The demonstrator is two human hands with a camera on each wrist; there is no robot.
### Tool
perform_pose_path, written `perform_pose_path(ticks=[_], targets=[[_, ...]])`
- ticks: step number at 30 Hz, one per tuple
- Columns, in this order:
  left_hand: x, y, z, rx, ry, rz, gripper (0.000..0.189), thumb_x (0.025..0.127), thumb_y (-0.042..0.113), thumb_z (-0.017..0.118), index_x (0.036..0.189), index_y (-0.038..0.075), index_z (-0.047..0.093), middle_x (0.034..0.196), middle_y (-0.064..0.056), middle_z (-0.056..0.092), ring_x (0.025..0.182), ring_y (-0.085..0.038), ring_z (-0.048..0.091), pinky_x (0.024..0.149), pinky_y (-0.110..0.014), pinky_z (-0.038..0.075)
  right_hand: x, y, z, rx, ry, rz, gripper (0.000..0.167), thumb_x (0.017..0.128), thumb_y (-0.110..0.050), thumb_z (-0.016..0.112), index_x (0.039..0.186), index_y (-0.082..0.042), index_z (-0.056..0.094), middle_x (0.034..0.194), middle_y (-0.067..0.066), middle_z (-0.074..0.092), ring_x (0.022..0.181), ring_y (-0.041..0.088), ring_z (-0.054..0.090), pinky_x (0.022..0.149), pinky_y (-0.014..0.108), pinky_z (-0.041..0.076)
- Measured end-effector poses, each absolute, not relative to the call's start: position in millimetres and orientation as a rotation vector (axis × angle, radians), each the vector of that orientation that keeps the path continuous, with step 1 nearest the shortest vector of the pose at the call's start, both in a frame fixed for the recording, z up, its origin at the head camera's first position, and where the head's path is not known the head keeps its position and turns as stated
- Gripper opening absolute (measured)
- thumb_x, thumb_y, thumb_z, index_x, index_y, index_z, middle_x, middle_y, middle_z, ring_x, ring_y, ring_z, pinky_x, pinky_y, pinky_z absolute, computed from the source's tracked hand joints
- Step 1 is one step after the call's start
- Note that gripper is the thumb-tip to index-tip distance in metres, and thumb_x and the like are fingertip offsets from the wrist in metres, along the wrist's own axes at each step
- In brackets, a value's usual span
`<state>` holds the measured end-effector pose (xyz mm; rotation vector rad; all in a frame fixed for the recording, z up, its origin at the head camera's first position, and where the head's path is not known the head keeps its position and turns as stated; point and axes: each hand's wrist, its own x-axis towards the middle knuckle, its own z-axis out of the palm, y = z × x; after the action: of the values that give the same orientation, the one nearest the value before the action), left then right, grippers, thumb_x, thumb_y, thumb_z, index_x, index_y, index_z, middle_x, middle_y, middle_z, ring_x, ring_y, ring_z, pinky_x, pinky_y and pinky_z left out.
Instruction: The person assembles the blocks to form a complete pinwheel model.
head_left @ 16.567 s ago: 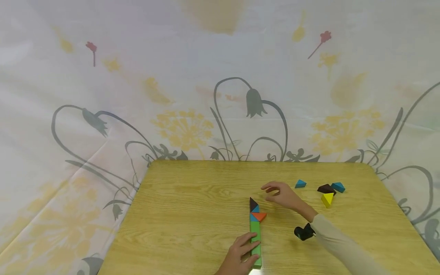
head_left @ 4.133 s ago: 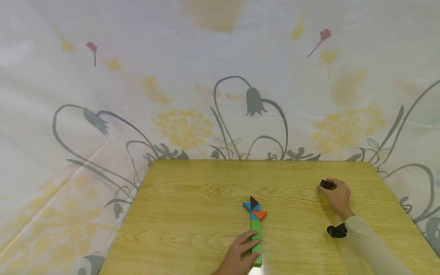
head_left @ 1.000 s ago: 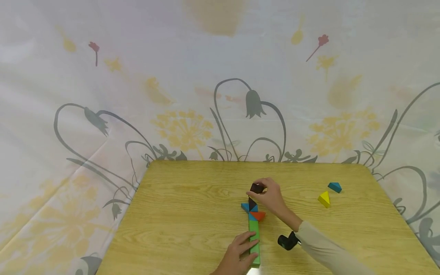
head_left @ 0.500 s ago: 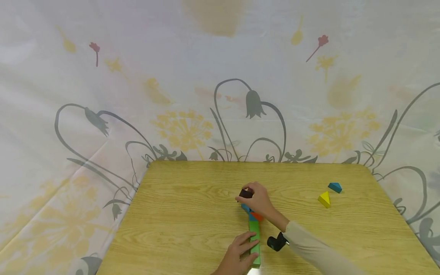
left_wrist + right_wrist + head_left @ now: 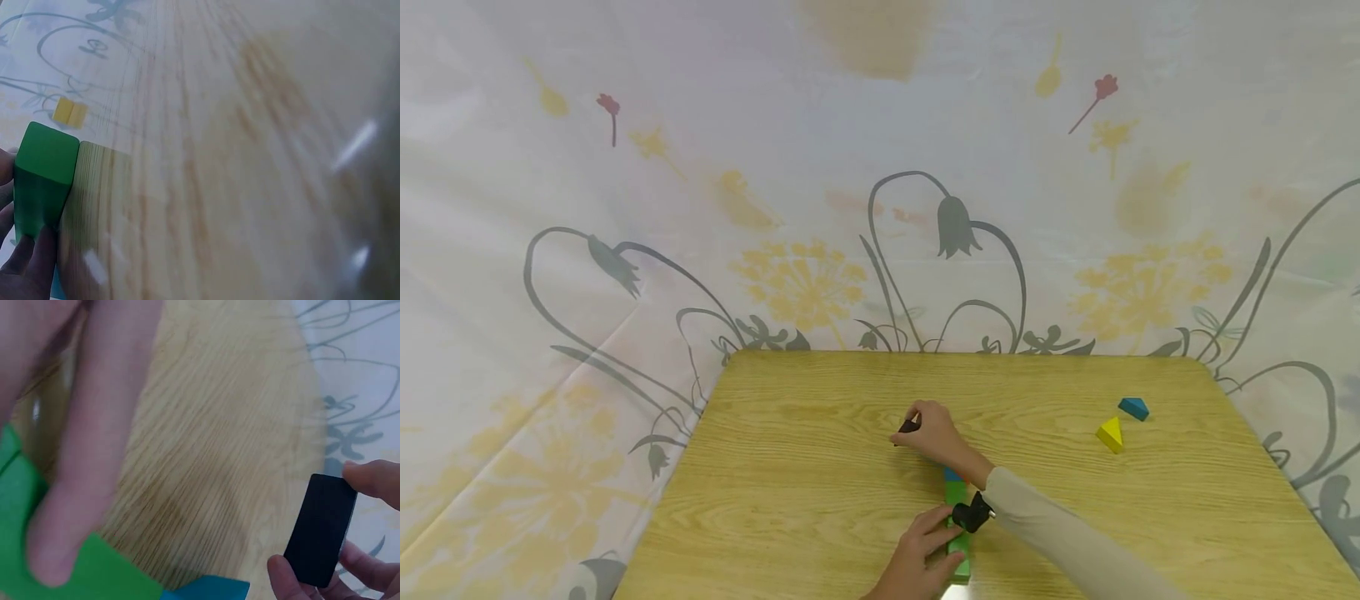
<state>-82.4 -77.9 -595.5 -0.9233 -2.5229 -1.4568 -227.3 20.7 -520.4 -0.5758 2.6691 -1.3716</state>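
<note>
My right hand pinches a dark brown triangular block between thumb and fingers, over the table left of the block row. In the right wrist view this block shows a flat rectangular side. My left hand rests its fingers across the green blocks near the front edge. In the left wrist view a green block lies against those fingers. Beyond the green ones, a blue block peeks out; my right hand and forearm hide most of the other blocks there.
A yellow triangular block and a blue triangular block lie apart on the right of the wooden table. A black wrist camera on my right arm hangs over the green blocks. A flower-printed sheet rises behind the table.
My right hand fetched the dark brown block from the right side, then carried it left over the row and past it. A blue block joined the row earlier. My left hand stayed put.
</note>
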Motion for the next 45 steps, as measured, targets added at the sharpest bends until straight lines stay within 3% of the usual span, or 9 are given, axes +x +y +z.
perform_pose_path(ticks=[6,14,17,21,28,39,45], targets=[[-84,-76,-599,-0.969,-2.462,-1.415,0.036,0.096,0.021,0.057,0.125,0.0,0.06,0.138,-0.009,0.047,0.12,-0.026,0.047,0.092,-0.036,0.048,-236,6,-521,-0.542,2.57,-1.277,0.027,0.076,-0.019,0.079,0.082,-0.004,0.057,0.072,0.003,0.053,0.053,0.014,0.046,0.049,0.027,0.04],[-83,-76,-594,-0.961,-2.477,-1.433,0.039,0.096,0.021,0.057,0.13,0.002,0.057,0.141,-0.006,0.046,0.126,-0.026,0.043,0.098,-0.038,0.044,-250,-9,-529,-0.613,2.556,-1.159,0.047,0.075,-0.018,0.079,0.05,-0.015,0.04,0.042,-0.007,0.03,0.038,0.009,0.029,0.041,0.022,0.029],[-83,-75,-593,-0.957,-2.486,-1.456,0.039,0.096,0.021,0.056,0.13,0.002,0.056,0.142,-0.006,0.045,0.129,-0.027,0.041,0.099,-0.039,0.043,-252,-9,-531,-0.675,2.564,-1.124,0.047,0.073,-0.016,0.08,0.051,-0.013,0.039,0.041,-0.008,0.026,0.037,0.01,0.024,0.04,0.023,0.025],[-83,-74,-595,-0.963,-2.491,-1.465,0.039,0.096,0.021,0.056,0.13,0.003,0.056,0.141,-0.006,0.045,0.129,-0.026,0.041,0.099,-0.039,0.043,-254,-7,-532,-0.745,2.6,-1.003,0.039,0.074,-0.018,0.08,0.059,-0.011,0.045,0.049,-0.006,0.034,0.042,0.009,0.029,0.043,0.023,0.027],[-82,-75,-596,-0.939,-2.521,-1.474,0.039,0.096,0.022,0.056,0.13,0.004,0.057,0.14,-0.005,0.046,0.127,-0.025,0.044,0.097,-0.038,0.045,-263,1,-524,-0.943,2.517,-0.989,0.012,0.078,-0.006,0.077,0.07,-0.008,0.067,0.066,-0.002,0.057,0.054,0.01,0.048,0.05,0.026,0.043],[-81,-76,-592,-0.883,-2.57,-1.535,0.04,0.097,0.026,0.056,0.131,0.004,0.057,0.141,-0.003,0.045,0.129,-0.023,0.041,0.099,-0.038,0.043,-273,17,-523,-1.047,2.436,-0.959,0.005,0.078,-0.001,0.076,0.075,-0.004,0.072,0.073,-0.004,0.064,0.068,0.012,0.058,0.06,0.025,0.05],[-82,-78,-592,-0.883,-2.576,-1.522,0.04,0.097,0.026,0.056,0.131,0.005,0.057,0.142,-0.001,0.044,0.129,-0.022,0.041,0.099,-0.037,0.043,-274,25,-522,-1.088,2.414,-0.934,0.006,0.077,-0.002,0.076,0.076,-0.007,0.073,0.073,-0.004,0.065,0.066,0.011,0.058,0.059,0.025,0.05]])
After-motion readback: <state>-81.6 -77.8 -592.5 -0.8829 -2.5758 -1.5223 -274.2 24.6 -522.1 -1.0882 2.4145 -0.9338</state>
